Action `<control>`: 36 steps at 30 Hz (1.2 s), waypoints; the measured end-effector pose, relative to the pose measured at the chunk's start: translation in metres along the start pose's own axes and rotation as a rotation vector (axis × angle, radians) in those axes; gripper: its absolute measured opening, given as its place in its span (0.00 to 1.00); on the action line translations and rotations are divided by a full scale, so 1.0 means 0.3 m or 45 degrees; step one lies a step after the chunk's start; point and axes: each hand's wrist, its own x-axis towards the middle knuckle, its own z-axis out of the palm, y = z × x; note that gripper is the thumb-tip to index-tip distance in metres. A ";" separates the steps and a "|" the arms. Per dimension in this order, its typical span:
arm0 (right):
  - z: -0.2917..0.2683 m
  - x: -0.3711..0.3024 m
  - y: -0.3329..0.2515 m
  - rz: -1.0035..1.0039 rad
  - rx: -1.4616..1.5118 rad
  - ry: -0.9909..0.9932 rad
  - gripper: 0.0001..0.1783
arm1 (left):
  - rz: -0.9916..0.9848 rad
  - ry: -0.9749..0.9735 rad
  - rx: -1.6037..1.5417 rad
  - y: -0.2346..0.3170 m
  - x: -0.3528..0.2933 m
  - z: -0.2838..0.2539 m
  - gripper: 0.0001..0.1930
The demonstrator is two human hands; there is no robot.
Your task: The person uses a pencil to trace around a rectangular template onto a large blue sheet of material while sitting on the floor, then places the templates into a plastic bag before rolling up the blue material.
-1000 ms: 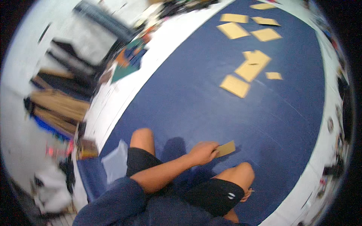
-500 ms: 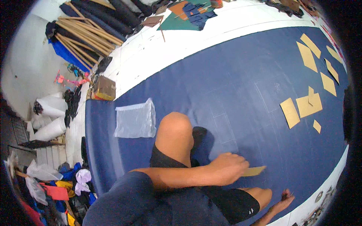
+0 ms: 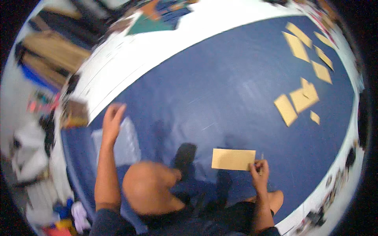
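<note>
**Tan cardboard rectangle is sitting in the right hand's pinch over a navy sheet**

Along the near side of the navy sheet, the right hand is gripping the rectangle at its lower right corner, thumb and fingers clamped on it; whether the underside is touching the sheet, I cannot tell. A thin pen-like stick is poking up from the same hand, just beside the rectangle's right edge.

The left hand is hovering over the sheet's left end, its thumb and fingers slightly apart and pointing toward the far edge. Blur is softening the fingertips. A translucent plastic piece is lying on that end of the sheet, partly behind the left forearm.

A bare left knee is rising over the sheet's near side.

Toward the sheet's right end, loose cardboard pieces are lying scattered. Among them, a narrow strip is overlapping a larger piece, and a small four-sided scrap is resting nearby.

Just beyond the sheet's left end, a brown box is standing on the white floor. Past the far edge, green material is lying under dark blue cloth.
</note>
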 end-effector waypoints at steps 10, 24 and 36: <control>0.011 -0.095 -0.132 0.278 -0.155 -0.041 0.14 | -0.421 -0.488 1.351 -1.372 -0.214 0.074 0.28; 0.296 -0.477 -0.741 0.849 0.140 0.419 0.12 | 0.052 -0.338 0.565 -0.039 -0.124 0.030 0.15; -0.142 -0.524 -1.886 0.339 0.351 0.681 0.15 | 0.216 -1.068 0.074 1.028 -0.270 -0.393 0.08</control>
